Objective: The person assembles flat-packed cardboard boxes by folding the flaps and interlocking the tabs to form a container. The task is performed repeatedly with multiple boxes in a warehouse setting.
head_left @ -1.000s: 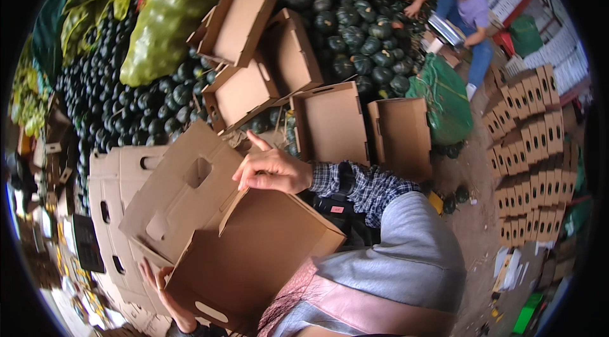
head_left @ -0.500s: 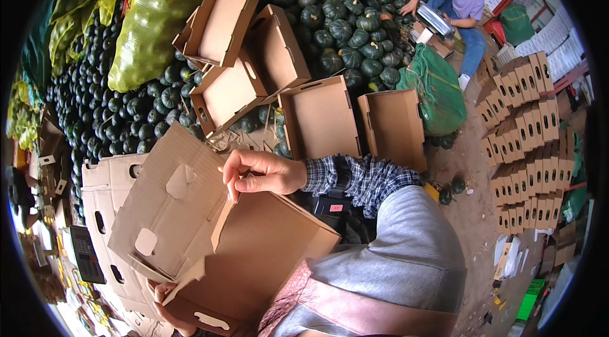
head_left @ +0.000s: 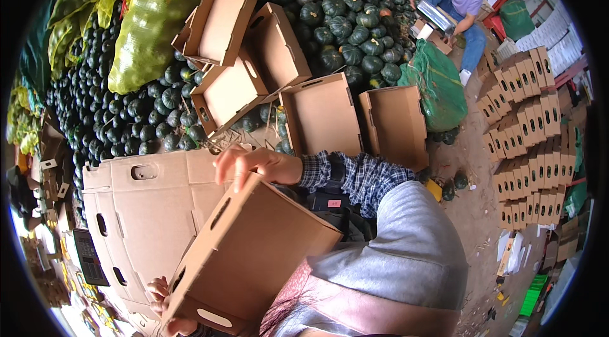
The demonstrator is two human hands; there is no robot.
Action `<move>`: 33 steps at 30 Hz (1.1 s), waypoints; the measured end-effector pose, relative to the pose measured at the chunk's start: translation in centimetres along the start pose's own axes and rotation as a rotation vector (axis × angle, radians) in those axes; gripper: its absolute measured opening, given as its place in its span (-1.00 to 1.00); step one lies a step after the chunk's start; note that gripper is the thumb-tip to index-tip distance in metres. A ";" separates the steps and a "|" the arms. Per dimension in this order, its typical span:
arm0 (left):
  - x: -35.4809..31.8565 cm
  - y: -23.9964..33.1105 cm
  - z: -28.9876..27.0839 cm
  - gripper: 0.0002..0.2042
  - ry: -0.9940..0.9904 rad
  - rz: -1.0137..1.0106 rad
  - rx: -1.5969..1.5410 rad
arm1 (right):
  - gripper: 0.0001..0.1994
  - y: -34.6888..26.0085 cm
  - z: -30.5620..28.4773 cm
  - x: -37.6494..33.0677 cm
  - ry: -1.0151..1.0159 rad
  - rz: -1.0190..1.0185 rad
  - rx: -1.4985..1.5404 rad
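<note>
Holding a half-folded brown cardboard box (head_left: 250,254) between both hands, low in the middle of the view, tilted with its open side turned away and slot handles showing on the near walls. Right hand (head_left: 254,165), out of a checked sleeve, curled over the box's top edge, fingers (head_left: 225,169) clenched on the cardboard rim. Left hand (head_left: 166,302) under the bottom corner, fingers wrapped round the lower edge and grasping it. Lying just behind the box, a stack of flat unfolded cartons (head_left: 146,210) with oval hand slots, pale brown, spread over the floor toward the left. Standing beyond, four open erected boxes (head_left: 320,115), plain brown inside, leaning against a heap of dark green squash (head_left: 336,13) that runs along the far side and down the left. Resting on the heap at upper left, yellow-green mesh sacks (head_left: 152,19), bulging and full. Sitting by the far right of the floor, a green net bag (head_left: 438,83) next to another person (head_left: 460,0) crouched over a small silvery package. Stacked along the right edge of the floor, rows of folded brown cartons (head_left: 526,127) with dark printed marks, and white cartons behind them.
</note>
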State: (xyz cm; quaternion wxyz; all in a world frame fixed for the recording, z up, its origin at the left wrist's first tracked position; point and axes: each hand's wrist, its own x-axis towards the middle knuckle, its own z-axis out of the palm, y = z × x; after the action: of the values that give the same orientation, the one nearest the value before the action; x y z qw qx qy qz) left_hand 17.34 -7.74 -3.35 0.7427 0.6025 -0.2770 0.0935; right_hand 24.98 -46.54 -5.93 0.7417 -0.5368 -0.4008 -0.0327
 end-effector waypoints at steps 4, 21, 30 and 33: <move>1.3 1.8 0.5 -0.58 -0.177 -0.089 0.097 | -0.57 -0.8 -0.3 0.1 -0.098 0.147 0.242; 6.9 2.4 3.6 -0.80 -0.787 -0.197 1.498 | -0.97 -1.9 4.4 6.6 -0.781 -0.005 -1.450; 9.4 6.7 2.9 -0.30 -0.962 -0.735 1.086 | -0.71 -5.5 5.8 7.6 -0.825 0.122 -1.262; 5.2 8.3 -4.5 -0.36 -0.198 -0.597 0.413 | -0.64 -6.1 3.9 6.9 -0.744 0.234 -0.995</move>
State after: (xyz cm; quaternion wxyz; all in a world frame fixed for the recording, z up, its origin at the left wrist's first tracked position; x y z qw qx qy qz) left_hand 19.05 -2.36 5.83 0.5699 0.7998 -0.1350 -0.1318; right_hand 24.56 -43.28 3.58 0.2130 -0.8331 -0.5075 0.0550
